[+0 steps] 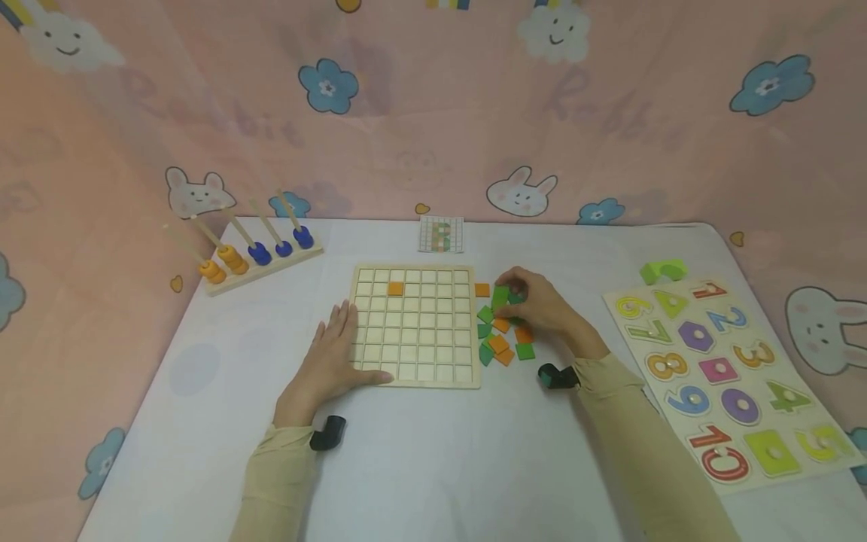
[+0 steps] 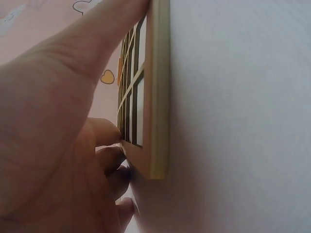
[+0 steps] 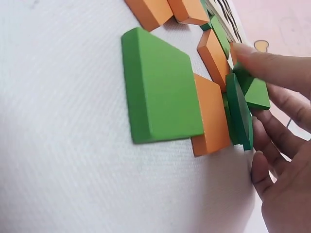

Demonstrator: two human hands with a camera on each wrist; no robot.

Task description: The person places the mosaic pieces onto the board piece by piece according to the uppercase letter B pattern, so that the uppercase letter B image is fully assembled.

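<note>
A square wooden grid board [image 1: 415,331] lies in the middle of the table, with one orange tile [image 1: 396,289] in a cell near its top. My left hand [image 1: 330,360] rests along the board's left side, fingers extended, thumb over the front edge. In the left wrist view, several fingertips [image 2: 108,132] touch the board's rim [image 2: 158,111]. To the right of the board, my right hand [image 1: 542,301] pinches a light green tile [image 1: 500,296] between thumb and fingers, above a loose pile of green and orange pieces. A larger-looking green tile [image 3: 167,90] lies nearest the right wrist camera.
A small printed pattern card [image 1: 441,235] lies behind the board. At the back left stands a bead abacus [image 1: 264,269] with upright pegs. A number-and-shape puzzle board [image 1: 731,384] covers the right side, with a green arched block [image 1: 664,271] behind it.
</note>
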